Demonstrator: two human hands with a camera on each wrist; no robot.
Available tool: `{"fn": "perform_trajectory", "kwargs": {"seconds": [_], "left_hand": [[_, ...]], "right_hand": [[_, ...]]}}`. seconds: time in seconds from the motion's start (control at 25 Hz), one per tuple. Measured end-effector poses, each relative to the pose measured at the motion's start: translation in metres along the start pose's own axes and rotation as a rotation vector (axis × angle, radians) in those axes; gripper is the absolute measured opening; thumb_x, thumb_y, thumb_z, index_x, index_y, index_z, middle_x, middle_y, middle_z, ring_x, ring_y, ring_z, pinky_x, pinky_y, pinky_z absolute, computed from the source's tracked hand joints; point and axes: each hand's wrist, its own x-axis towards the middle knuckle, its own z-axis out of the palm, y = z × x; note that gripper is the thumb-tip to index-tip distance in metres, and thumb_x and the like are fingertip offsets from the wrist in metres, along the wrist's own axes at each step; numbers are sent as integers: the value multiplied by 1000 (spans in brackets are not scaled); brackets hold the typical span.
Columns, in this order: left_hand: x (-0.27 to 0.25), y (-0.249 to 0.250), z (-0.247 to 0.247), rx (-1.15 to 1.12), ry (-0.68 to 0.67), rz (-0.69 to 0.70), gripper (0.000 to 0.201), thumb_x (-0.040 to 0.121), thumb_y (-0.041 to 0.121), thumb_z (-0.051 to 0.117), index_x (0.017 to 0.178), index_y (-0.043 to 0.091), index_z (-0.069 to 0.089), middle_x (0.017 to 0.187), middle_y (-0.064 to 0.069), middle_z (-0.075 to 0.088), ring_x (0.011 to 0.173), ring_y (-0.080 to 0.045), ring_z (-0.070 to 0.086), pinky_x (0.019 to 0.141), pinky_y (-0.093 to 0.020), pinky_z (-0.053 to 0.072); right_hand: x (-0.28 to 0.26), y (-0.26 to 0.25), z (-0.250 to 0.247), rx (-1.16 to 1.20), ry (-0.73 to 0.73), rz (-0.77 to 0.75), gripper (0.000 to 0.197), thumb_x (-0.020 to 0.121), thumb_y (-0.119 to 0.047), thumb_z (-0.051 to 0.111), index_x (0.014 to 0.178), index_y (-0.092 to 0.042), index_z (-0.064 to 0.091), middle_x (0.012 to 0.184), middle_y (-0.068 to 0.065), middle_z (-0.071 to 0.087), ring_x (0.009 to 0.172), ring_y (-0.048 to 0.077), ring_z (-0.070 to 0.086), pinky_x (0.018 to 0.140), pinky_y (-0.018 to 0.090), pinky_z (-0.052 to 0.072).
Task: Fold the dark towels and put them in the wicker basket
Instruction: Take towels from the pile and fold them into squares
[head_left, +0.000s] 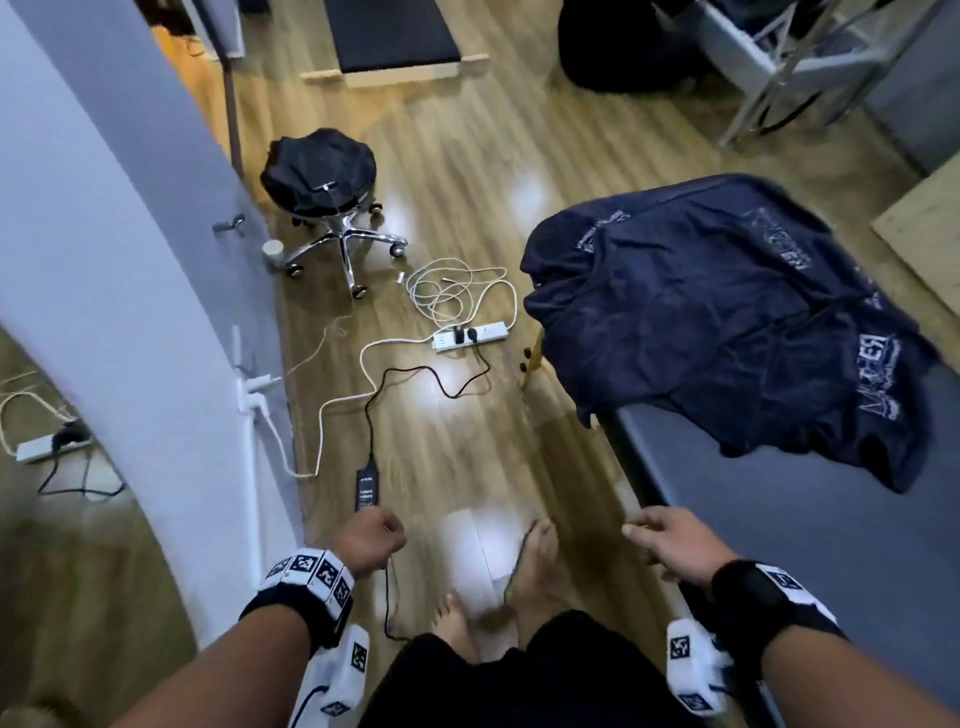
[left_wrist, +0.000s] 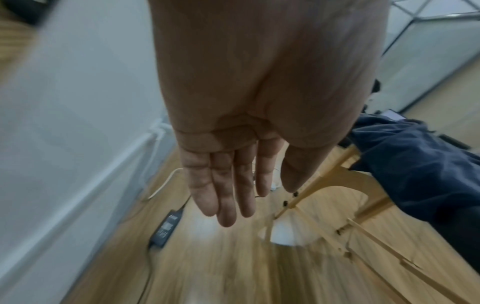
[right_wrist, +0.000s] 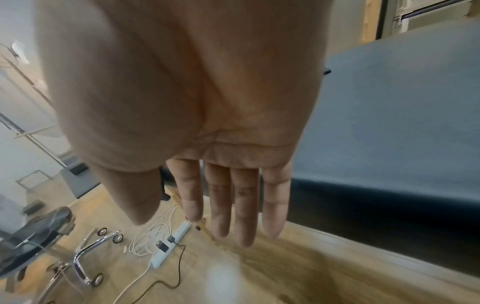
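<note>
**Inspector:** Reporting hands first. The left hand (left_wrist: 228, 144) is hanging over the wooden floor, fingers (left_wrist: 226, 197) straight and lying side by side, holding nothing. The right hand (right_wrist: 207, 144) is likewise hanging empty, fingers (right_wrist: 244, 205) straight with slight gaps between them, just beside the near edge of the grey padded table (head_left: 810, 545).

**Clerk:** And the towels?

**Inspector:** The dark navy cloth towels with white printed lettering (head_left: 727, 322) are lying unfolded in a rumpled heap on the table's far end, well ahead of the right fingertips, one edge drooping over the table corner. Neither hand is touching them. No wicker basket is showing in any view.

**Clerk:** Which step is in hand?

**Inspector:** In my judgement, the approach; folding is not yet begun.

**Clerk:** What is the next move calling for?

**Inspector:** Stepping forward along the table, taking the top towel by two corners and spreading it flat on the bare grey surface nearer the fingers. The white power strip with coiled cables (head_left: 470, 335) and the black power adapter (head_left: 367, 488) are lying on the floor ahead of the left fingers; footing is needing care there. The basket is needing locating.
</note>
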Motion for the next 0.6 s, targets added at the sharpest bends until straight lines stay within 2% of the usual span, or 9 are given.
{"fn": "perform_trajectory", "kwargs": {"seconds": [0.04, 0.12, 0.2, 0.24, 0.32, 0.36, 0.44, 0.52, 0.6], "left_hand": [[17, 17, -9, 40, -14, 30, 9, 87, 18, 64, 89, 12, 71, 77, -9, 70, 60, -23, 66, 60, -33, 56], [48, 54, -26, 117, -54, 82, 10, 85, 20, 64, 90, 13, 70, 73, -7, 68, 59, -23, 64, 66, -35, 57], [75, 100, -42, 182, -45, 127, 2, 84, 21, 65, 82, 20, 66, 70, -2, 63, 62, -23, 62, 68, -33, 54], [85, 127, -51, 213, -33, 158, 5, 84, 21, 66, 79, 23, 64, 72, -1, 62, 67, -25, 63, 71, -34, 55], [98, 178, -66, 260, -38, 211, 3, 85, 20, 66, 83, 22, 67, 79, 0, 64, 75, -24, 65, 77, -35, 54], [105, 205, -72, 305, -27, 252, 6, 87, 21, 65, 91, 18, 69, 86, -1, 67, 81, -22, 66, 80, -32, 53], [118, 256, -78, 415, 13, 326, 20, 89, 25, 63, 106, 17, 70, 102, -1, 69, 97, -20, 65, 83, -26, 48], [128, 304, -83, 506, 17, 398, 22, 90, 28, 60, 109, 19, 68, 107, 0, 68, 103, -19, 63, 83, -25, 45], [137, 344, -83, 556, -22, 483, 21, 89, 27, 58, 107, 18, 67, 106, -2, 70, 102, -23, 63, 86, -28, 48]], "right_hand": [[10, -7, -8, 27, 13, 1, 18, 97, -28, 65, 109, -15, 67, 89, -3, 67, 72, 9, 62, 51, 10, 42], [32, -20, -25, 63, 33, -23, 18, 96, -28, 66, 109, -16, 68, 89, -2, 69, 72, 7, 63, 55, 11, 44], [56, -31, -45, 106, 54, -51, 21, 93, -31, 69, 110, -18, 70, 93, -3, 72, 79, 8, 66, 69, 19, 50], [68, -35, -56, 121, 78, -61, 21, 92, -32, 70, 108, -21, 71, 93, -5, 73, 83, 9, 67, 77, 24, 52], [86, -49, -78, 114, 154, -82, 17, 88, -36, 72, 101, -25, 71, 89, -9, 73, 87, 10, 67, 88, 30, 52], [95, -56, -92, 101, 207, -85, 16, 86, -36, 73, 100, -27, 71, 89, -11, 72, 90, 10, 66, 89, 28, 51], [112, -66, -117, 16, 289, -104, 21, 85, -29, 71, 106, -27, 69, 101, -9, 69, 99, 15, 65, 91, 28, 50], [126, -73, -133, -185, 268, -143, 33, 82, -22, 64, 115, -27, 61, 115, -4, 56, 107, 21, 59, 91, 33, 51], [137, -73, -141, -383, 179, -173, 41, 79, -18, 59, 118, -27, 52, 118, -2, 42, 109, 24, 52, 86, 38, 52]]}}
